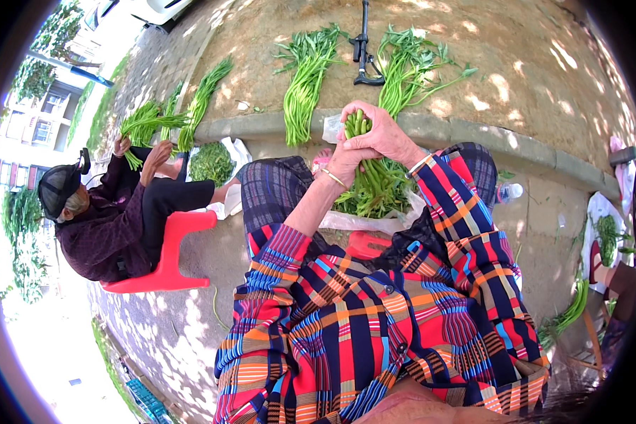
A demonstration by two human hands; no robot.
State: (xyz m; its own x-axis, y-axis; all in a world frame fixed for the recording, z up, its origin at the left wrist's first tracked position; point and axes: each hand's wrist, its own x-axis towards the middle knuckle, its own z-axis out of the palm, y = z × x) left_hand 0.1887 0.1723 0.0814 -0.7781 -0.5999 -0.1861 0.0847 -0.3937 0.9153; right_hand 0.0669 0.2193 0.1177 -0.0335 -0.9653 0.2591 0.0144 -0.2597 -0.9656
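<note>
Green stems [380, 180], firm grip

Left hand [343, 162] and right hand [389, 138] are both clenched round the same stems, one hand pressed against the other, tips poking out up top. It's all held over a white bag [406, 222] of loose leaves [357, 205], between the knees. Left bundle [307, 85] and right bundle [403, 74] lie at the dirt's [487, 49] curb edge, black stick [361, 53] between them. Off left, somebody [102, 237] on a red stool [166, 258] is holding greens [145, 121] too.
</note>
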